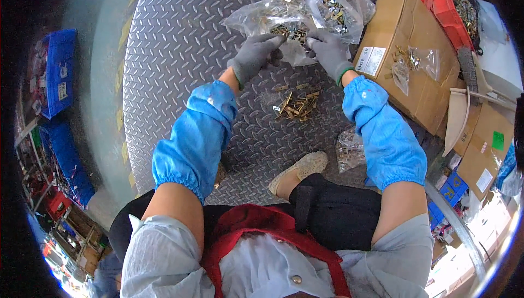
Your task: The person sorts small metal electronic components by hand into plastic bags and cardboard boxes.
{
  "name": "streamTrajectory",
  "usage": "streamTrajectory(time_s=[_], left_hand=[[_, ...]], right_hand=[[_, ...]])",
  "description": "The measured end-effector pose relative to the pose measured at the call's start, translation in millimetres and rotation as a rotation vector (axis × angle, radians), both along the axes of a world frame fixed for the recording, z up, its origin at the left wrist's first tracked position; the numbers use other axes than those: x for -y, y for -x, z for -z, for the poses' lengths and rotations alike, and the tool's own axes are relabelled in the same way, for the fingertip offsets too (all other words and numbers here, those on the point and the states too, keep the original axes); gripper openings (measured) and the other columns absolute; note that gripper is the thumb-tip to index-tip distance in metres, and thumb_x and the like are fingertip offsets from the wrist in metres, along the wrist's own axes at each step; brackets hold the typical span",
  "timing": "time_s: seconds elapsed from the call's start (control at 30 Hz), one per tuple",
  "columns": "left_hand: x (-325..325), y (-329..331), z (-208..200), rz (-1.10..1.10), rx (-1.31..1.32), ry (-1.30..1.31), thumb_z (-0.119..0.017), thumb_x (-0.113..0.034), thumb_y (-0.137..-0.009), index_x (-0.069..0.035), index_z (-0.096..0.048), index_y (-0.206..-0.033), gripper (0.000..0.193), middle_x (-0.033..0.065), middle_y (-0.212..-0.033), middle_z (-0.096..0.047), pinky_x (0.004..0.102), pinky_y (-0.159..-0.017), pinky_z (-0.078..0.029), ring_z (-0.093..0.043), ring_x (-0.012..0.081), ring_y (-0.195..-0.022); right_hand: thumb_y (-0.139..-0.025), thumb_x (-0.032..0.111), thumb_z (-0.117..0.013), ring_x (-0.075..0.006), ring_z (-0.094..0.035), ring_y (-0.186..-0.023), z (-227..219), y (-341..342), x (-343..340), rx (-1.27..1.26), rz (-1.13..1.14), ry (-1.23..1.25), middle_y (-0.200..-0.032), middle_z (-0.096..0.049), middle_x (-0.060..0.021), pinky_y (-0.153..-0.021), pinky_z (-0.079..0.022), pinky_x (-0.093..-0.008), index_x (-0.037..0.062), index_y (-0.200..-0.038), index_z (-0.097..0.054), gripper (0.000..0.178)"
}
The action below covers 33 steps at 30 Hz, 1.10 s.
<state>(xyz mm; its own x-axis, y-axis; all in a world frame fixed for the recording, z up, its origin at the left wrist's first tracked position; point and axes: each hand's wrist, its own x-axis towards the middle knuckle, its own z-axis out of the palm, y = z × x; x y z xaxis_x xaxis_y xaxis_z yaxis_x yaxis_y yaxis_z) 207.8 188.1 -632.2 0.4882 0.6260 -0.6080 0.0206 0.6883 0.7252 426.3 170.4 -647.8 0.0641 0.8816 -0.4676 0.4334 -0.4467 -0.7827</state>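
Note:
A clear plastic bag (244, 20) filled with small metal pieces (289, 29) lies on the tread-plate surface, its mouth turned toward me. My left hand (255, 57), in a grey glove, pinches the bag's near left edge. At the near right edge, the gloved fingers of my right hand (329, 56) are closed on the same bag. A flap of clear plastic spreads between the two hands. Closer to me lies a loose pile of brass-coloured metal pieces (299, 105). A second clear bag (349, 8) of similar pieces sits just beyond my right hand.
A cardboard box (376, 30) stands to the right, with small clear bags (426, 63) of parts on top. Another crumpled plastic bag (350, 150) rests near my right forearm. Blue bins (57, 74) are at the far left. My shoe (300, 171) is on the diamond-patterned metal plate (180, 36).

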Motion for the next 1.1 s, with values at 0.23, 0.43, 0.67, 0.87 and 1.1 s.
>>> streamTrajectory(time_s=[0.23, 0.43, 0.67, 0.87, 1.1], left_hand=[[2.4, -6.6, 15.4, -0.17, 0.259, 0.146, -0.055, -0.029, -0.088, -0.007, -0.058, -0.103, 0.026, 0.0016, -0.074, -0.057, 0.0212, -0.048, -0.04, -0.05, 0.0106, -0.058], [13.8, 47.7, 52.1, -0.145, 0.16, -0.126, -0.055, -0.015, -0.083, -0.006, -0.058, -0.094, 0.014, 0.003, -0.083, -0.059, 0.0248, -0.053, -0.042, -0.054, 0.01, -0.07], [30.8, 60.6, 15.2, -0.486, 0.486, 0.435, -0.057, -0.02, -0.085, -0.007, -0.059, -0.1, 0.02, 0.0012, -0.077, -0.055, 0.0281, -0.059, -0.043, -0.053, 0.0141, -0.072], [29.5, 65.3, 8.4, -0.609, 0.601, 0.353, -0.054, -0.018, -0.086, -0.004, -0.054, -0.107, 0.025, 0.0033, -0.079, -0.054, 0.0275, -0.06, -0.044, -0.053, 0.0149, -0.072], [-5.7, 84.2, 35.8, -0.741, 0.722, 0.331, -0.051, -0.028, -0.088, -0.003, -0.055, -0.096, 0.026, 0.0063, -0.082, -0.057, 0.027, -0.059, -0.044, -0.053, 0.0173, -0.073]], right_hand=[[-0.081, 0.018, -0.057, -0.0143, -0.061, -0.073, -45.2, 42.7, -5.6, -0.249, -0.092, 0.123, -0.079, -0.062, -0.0056, -0.065, -0.048, -0.03, -0.0011, -0.096, -0.062, 0.025], [-0.076, 0.027, -0.056, -0.0361, -0.06, -0.081, -30.6, 79.7, -39.5, 0.17, -0.268, -0.328, -0.09, -0.062, -0.0185, -0.074, -0.049, -0.0421, 0.0068, -0.092, -0.062, 0.026], [-0.08, 0.029, -0.054, -0.039, -0.059, -0.089, 11.1, 120.8, -60.8, 0.569, -0.315, -0.401, -0.096, -0.061, -0.0214, -0.076, -0.047, -0.0479, 0.0094, -0.103, -0.059, 0.031], [-0.08, 0.02, -0.055, -0.0386, -0.056, -0.095, 3.9, 108.4, -52.8, 0.487, -0.323, -0.27, -0.101, -0.06, -0.022, -0.08, -0.046, -0.0453, 0.0056, -0.103, -0.061, 0.027], [-0.083, 0.014, -0.055, -0.0102, -0.059, -0.077, -49.7, 77.3, -37.9, 0.043, -0.067, -0.329, -0.088, -0.065, -0.0046, -0.07, -0.048, -0.0261, 0.0051, -0.1, -0.063, 0.021]])
